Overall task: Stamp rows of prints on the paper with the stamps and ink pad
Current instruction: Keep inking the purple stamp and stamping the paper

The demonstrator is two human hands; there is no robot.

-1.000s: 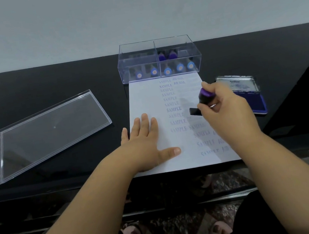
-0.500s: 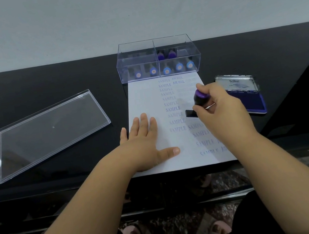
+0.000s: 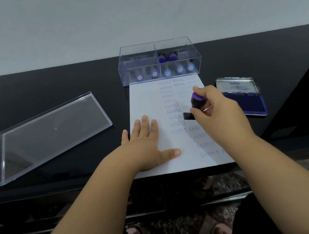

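Observation:
A white sheet of paper (image 3: 145,102) lies on the black table, printed with a column of blue SAMPLE prints and a few AIR MAIL prints. My right hand (image 3: 218,114) grips a stamp (image 3: 195,108) with a purple knob and black base, its base down on the paper right of the SAMPLE column. My left hand (image 3: 148,144) rests flat on the paper's lower left, fingers straight. The open ink pad (image 3: 249,105), blue pad with a silver lid raised, sits just right of the paper.
A clear plastic box (image 3: 160,60) holding several purple-handled stamps stands at the paper's far edge. Its clear lid (image 3: 50,134) lies on the table to the left. The table's front edge runs just below the paper. The wall is behind.
My right hand with the stamp has shifted a little left and toward me on the paper. My left hand has stayed in place.

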